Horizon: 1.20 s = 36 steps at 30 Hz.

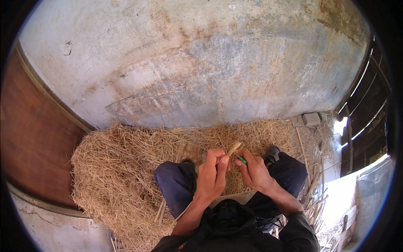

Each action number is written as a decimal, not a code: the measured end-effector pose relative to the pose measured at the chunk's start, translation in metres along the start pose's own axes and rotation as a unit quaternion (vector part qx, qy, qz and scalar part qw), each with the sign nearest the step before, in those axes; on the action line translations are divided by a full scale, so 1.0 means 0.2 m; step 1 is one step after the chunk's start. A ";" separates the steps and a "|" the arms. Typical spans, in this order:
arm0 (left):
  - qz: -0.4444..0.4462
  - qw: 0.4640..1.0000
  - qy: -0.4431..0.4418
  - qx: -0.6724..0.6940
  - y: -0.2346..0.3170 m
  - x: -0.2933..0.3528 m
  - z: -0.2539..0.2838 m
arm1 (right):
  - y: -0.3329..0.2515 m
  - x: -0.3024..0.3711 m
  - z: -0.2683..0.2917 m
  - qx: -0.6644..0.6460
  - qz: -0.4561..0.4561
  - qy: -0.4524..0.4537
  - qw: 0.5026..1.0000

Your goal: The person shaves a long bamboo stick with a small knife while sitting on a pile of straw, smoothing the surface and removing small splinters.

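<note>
Between the thumb and curled fingers of my left hand point(213, 173) is a short pale piece of wood point(234, 148), its light, rough end pointing up and to the right. My right hand point(254, 171) is closed around a small green-handled knife point(242, 160). What shows of its thin blade lies against or very near the wood; I cannot tell whether it touches. Both hands are close together, above the straw between my knees. The lower part of the wood is hidden in my left fingers, and most of the knife's handle in my right.
Loose straw point(121, 168) is piled across the floor, thickest on the left. A stained wall point(210, 75) rises ahead, with a brown panel point(37, 134) at the left. Grey blocks point(311, 119) sit by the wall at right. Several thin sticks point(315, 189) lie beside my right leg.
</note>
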<state>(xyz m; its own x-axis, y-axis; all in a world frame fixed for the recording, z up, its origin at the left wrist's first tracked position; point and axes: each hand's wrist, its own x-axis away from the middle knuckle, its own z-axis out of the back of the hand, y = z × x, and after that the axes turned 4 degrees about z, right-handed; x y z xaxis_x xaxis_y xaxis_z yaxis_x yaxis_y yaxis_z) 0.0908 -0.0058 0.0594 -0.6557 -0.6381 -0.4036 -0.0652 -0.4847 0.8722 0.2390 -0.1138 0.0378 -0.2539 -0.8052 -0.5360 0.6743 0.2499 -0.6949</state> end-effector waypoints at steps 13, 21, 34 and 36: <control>-0.003 0.999 0.029 -0.040 -0.02 0.01 -0.03 | -0.03 -0.01 0.01 0.039 -0.007 -0.005 0.999; -0.005 0.997 0.041 -0.071 -0.03 0.00 -0.05 | -0.05 -0.02 0.01 0.081 -0.006 0.006 0.997; -0.035 0.997 0.063 -0.031 -0.05 -0.05 -0.05 | -0.05 -0.09 0.12 -0.032 -0.031 -0.011 0.999; -0.038 0.996 0.056 -0.052 -0.04 -0.07 -0.04 | 0.00 -0.08 0.13 -0.050 -0.011 0.013 0.999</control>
<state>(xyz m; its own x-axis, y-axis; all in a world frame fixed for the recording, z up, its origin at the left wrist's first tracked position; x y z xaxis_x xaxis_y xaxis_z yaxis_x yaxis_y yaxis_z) 0.1062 0.0022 0.0563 -0.5634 -0.6575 -0.5002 -0.0285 -0.5897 0.8071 0.2622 -0.1155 0.0584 -0.2873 -0.7971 -0.5311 0.5966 0.2849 -0.7503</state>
